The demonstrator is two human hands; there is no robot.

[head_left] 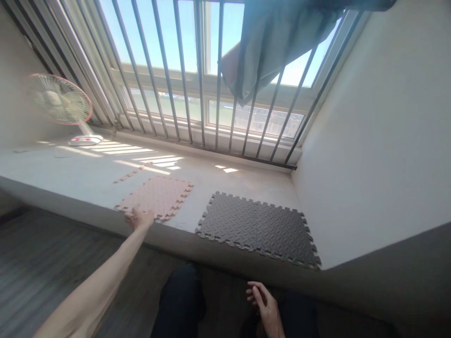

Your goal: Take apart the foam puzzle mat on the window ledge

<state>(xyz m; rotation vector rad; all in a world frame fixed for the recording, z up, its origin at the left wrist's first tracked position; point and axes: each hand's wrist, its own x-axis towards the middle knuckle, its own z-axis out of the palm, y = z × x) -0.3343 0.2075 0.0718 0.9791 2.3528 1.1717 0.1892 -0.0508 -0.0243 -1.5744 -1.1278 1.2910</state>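
At the front edge of a pale ledge, my left hand point(138, 217) is at the near border of a pink foam puzzle mat point(160, 195), its fingers curled against that border. The mat lies flat with jagged interlocking edges. A narrow pink edge strip point(132, 173) rests just behind it. To the right, two dark grey foam puzzle mats point(255, 227) are joined side by side. My right hand point(265, 305) hangs below the ledge over my legs, with nothing in it and its fingers loosely bent and apart.
A fan point(59, 101) with a pink rim stands at the ledge's left end. Metal bars point(181, 70) cross the window behind, and grey cloth point(268, 51) hangs there. A white wall point(373, 141) bounds the right side. Dark wooden floor point(52, 263) lies below the ledge.
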